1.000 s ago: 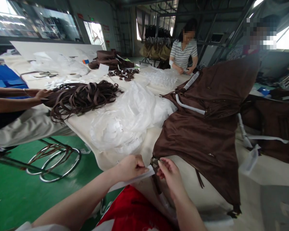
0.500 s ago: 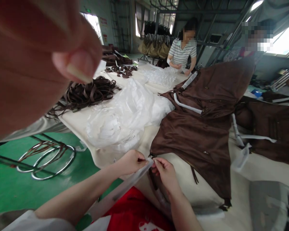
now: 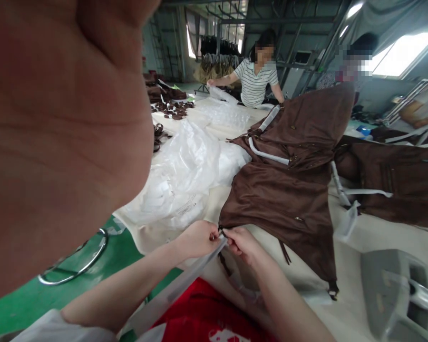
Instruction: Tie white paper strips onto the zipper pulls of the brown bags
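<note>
My left hand (image 3: 199,239) is closed, thumb and fingers pinched at the near left corner of a brown bag (image 3: 278,204) that lies flat on the table. Opposite it, almost touching, my right hand (image 3: 240,242) pinches the same spot. Between them runs a translucent white wrapping strip (image 3: 185,280), which trails down to the left across my lap. A brown strap (image 3: 225,265) hangs from this corner below my fingers. The exact grip on the strip's end is partly hidden by the fingertips.
A large blurred hand (image 3: 67,142) fills the left side close to the lens. Clear plastic bags (image 3: 189,166) are heaped on the cream table (image 3: 128,223). Another brown bag (image 3: 306,128) lies behind; a grey tape dispenser (image 3: 385,289) stands right. A co-worker (image 3: 257,76) in stripes handles plastic.
The near blurred hand has shifted and covers more of the left side. My right fingers have closed nearer the bag's corner. The striped co-worker has stretched an arm out to the left.
</note>
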Demonstrator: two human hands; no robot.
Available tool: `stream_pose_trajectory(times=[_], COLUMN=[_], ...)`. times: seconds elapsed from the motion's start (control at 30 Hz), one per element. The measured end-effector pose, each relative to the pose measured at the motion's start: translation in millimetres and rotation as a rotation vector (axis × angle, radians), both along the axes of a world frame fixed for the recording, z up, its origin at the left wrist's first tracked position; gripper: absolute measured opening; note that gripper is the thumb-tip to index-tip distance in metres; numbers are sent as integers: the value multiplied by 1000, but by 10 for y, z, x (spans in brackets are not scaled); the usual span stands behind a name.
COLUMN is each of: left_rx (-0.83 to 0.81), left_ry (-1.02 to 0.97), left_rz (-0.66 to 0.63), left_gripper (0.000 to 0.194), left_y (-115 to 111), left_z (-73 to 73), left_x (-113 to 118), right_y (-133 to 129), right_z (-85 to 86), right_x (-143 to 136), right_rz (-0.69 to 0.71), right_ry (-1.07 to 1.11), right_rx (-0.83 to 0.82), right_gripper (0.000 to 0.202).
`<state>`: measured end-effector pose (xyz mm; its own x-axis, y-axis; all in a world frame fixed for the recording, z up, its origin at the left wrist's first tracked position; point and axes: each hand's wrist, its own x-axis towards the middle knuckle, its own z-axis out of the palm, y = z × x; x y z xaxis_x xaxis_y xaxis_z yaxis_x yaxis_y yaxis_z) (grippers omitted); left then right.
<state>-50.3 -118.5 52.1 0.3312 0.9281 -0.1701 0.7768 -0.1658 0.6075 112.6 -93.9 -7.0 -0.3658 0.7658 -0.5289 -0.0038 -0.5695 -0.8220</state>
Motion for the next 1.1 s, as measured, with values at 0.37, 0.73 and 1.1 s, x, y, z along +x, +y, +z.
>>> stream_pose_trajectory(times=[0.37, 0.73, 1.1], left_rx=[34, -62, 37], left_ry=[57, -158, -184], left_rz=[53, 107, 164], left_gripper=[22, 25, 26], left_y=[48, 10, 29], left_z=[-51, -110, -210], left_x=[-13, 39, 15], right_y=[71, -9, -53], right_z=[-80, -98, -93], right_x=[-5, -102, -29], right_rz=[-128, -280, -282], right_ry=[350, 345, 371], right_rx=[-247, -191, -157], right_gripper=[23, 17, 17])
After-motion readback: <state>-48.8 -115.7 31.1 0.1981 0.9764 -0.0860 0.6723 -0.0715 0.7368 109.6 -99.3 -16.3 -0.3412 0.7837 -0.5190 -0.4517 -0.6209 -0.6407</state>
